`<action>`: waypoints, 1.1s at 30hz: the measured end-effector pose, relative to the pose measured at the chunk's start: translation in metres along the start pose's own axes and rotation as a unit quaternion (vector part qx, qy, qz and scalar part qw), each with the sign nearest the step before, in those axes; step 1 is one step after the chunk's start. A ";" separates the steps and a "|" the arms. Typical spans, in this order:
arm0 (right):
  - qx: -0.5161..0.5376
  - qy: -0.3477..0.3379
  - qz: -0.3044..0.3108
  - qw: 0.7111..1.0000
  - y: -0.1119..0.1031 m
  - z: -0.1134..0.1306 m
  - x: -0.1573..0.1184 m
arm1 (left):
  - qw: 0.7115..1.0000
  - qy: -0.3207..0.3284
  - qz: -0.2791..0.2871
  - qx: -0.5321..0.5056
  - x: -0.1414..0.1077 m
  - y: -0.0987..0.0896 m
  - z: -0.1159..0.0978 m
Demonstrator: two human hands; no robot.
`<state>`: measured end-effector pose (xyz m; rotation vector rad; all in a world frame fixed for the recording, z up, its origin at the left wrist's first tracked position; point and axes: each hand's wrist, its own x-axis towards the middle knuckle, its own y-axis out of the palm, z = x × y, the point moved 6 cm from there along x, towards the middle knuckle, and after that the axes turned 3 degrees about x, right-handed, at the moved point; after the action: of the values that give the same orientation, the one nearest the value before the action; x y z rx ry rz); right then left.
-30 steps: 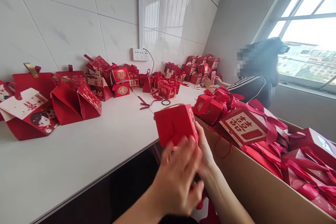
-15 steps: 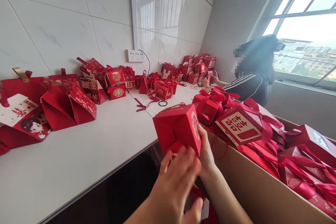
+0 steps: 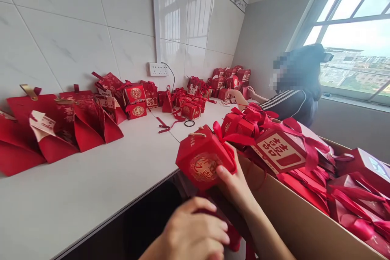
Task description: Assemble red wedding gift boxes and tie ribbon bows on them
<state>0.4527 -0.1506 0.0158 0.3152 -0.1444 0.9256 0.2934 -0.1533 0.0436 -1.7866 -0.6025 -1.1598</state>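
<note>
Just left of the big cardboard carton (image 3: 292, 219), someone's got a red six-sided gift box (image 3: 204, 166) up in the air, tilted, with its round gold emblem showing and a rope handle (image 3: 198, 134) on top. Their right hand (image 3: 236, 187) is clamped on it, thumb across the front. Left hand (image 3: 195, 227) is apart from the right, lower down, fingers curled and kinda blurry, so I honestly can't tell if it's gripping anything.

Carton itself is loaded: red boxes with bows heaped up, including one with a cream panel (image 3: 276, 150) with chunky red characters.

Left of the carton you've got a white table (image 3: 91, 187), with a row of red bags (image 3: 61, 142) farther along it, plus a black ring (image 3: 189, 126) and a cut-looking bit of ribbon (image 3: 164, 125) nearer by. Past the carton's far end, a co-worker in a dark striped jacket (image 3: 297, 105) has their hands near a stack of boxes (image 3: 233, 82). Window's (image 3: 350, 40) behind them, pretty bright tbh.
</note>
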 end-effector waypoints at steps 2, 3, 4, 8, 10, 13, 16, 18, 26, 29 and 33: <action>-0.177 -0.144 -0.011 0.974 -0.005 0.019 -0.002 | 0.989 -0.105 -0.106 -0.005 0.010 -0.040 0.020; -0.254 -0.202 -0.006 0.946 -0.004 0.027 -0.005 | 0.976 -0.151 -0.157 0.004 0.015 -0.059 0.030; -0.313 -0.249 0.006 0.917 -0.002 0.033 -0.007 | 0.961 -0.207 -0.182 0.031 0.020 -0.072 0.040; -0.370 -0.311 0.064 0.873 0.003 0.044 -0.015 | 0.909 -0.381 -0.129 0.105 0.032 -0.079 0.073; -0.344 -0.298 0.072 0.887 0.002 0.046 -0.018 | 0.903 -0.411 -0.081 0.093 0.032 -0.067 0.080; -0.307 -0.270 0.065 0.910 -0.002 0.048 -0.020 | 0.923 -0.363 -0.090 0.092 0.036 -0.057 0.072; -0.306 -0.265 0.064 0.912 -0.005 0.051 -0.023 | 0.967 -0.180 -0.120 0.132 0.048 -0.056 0.039; -0.318 -0.280 0.061 0.904 -0.006 0.054 -0.024 | 0.980 -0.045 -0.080 0.178 0.054 -0.049 0.013; -0.378 -0.337 0.056 0.860 -0.010 0.070 -0.040 | 0.969 0.041 -0.032 0.241 0.058 -0.044 0.000; -0.356 -0.267 0.075 0.893 -0.023 0.076 -0.054 | 0.952 -0.005 -0.078 0.296 0.062 -0.055 0.045; -0.190 -0.048 -0.017 0.980 -0.072 0.080 -0.073 | 0.949 -0.013 -0.002 0.316 0.058 -0.046 0.126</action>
<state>0.4675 -0.2727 0.0584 0.0067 -0.3982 0.8291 0.3417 -0.0247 0.0945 -1.2480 -0.8782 -0.8150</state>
